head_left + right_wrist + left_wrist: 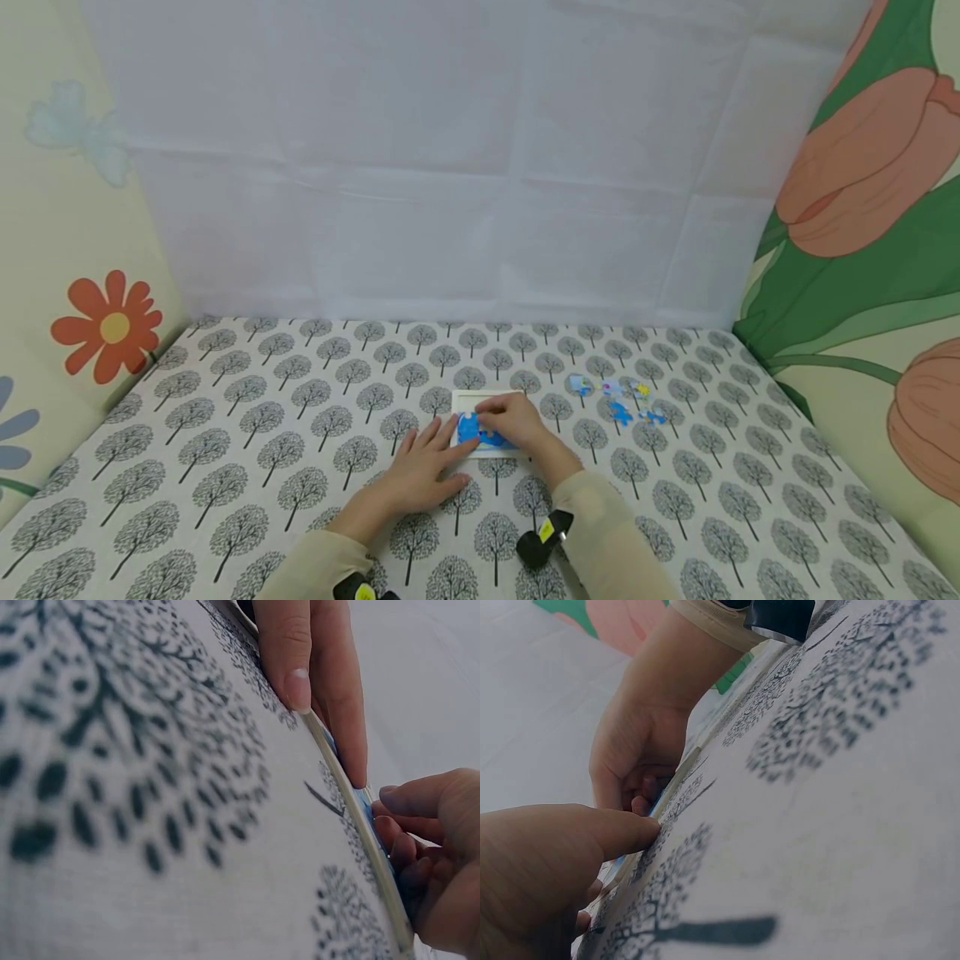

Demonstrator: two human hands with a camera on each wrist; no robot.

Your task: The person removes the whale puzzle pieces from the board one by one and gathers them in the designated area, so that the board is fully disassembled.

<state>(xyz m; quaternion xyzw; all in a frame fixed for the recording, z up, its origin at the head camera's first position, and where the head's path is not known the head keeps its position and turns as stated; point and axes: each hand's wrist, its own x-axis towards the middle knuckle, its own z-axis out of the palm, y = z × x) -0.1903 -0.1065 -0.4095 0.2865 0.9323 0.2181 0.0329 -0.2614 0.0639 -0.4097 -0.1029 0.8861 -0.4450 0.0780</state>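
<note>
A small white puzzle tray (480, 394) lies on the cloth, with blue jigsaw pieces (467, 427) fitted along its near and left part. My left hand (422, 473) rests at the tray's left near corner, fingers spread and fairly straight, with the index finger reaching over the blue pieces. Over the tray's right side, my right hand (516, 421) has its fingers curled and pinches a puzzle piece low against the others. Those fingers mostly cover the piece. In the right wrist view the tray's edge (375, 859) runs between both hands.
To the right of the tray lie several loose puzzle pieces (620, 413), blue, pale and yellow. A tree-patterned cloth (300, 483) covers the table. A white sheet (450, 167) hangs behind it, and floral walls (847, 250) stand at both sides.
</note>
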